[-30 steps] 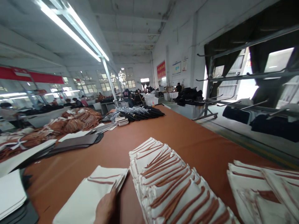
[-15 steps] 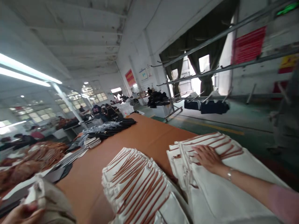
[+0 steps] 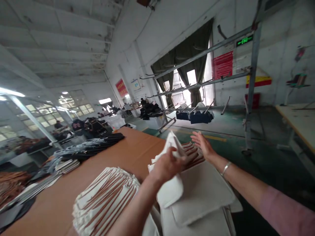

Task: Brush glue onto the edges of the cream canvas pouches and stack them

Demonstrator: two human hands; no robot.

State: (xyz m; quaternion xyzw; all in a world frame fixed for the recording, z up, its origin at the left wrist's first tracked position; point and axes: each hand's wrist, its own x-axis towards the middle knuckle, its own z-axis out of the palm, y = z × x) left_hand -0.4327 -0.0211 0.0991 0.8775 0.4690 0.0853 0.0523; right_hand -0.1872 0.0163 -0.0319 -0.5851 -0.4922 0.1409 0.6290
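Over the right stack of white fabric pieces [image 3: 197,196], my left hand [image 3: 169,164] grips a white piece [image 3: 172,190] whose upper corner stands up beside the fingers. Just right of it, my right hand [image 3: 202,144] is raised at the far edge of the stack, fingers spread and holding nothing. A second stack of white pieces with brown straps [image 3: 105,200] lies to the left, partly covered by my left forearm.
Both stacks lie on a brown table [image 3: 137,147]. Dark and grey straps [image 3: 91,146] lie along its left side. Beyond it stands a metal rack [image 3: 252,82] with dark pieces hanging. Another table [image 3: 295,121] is at the right.
My left hand has moved from the lower left to the right stack with a white piece. My right hand has lifted off that stack. The view has turned right.
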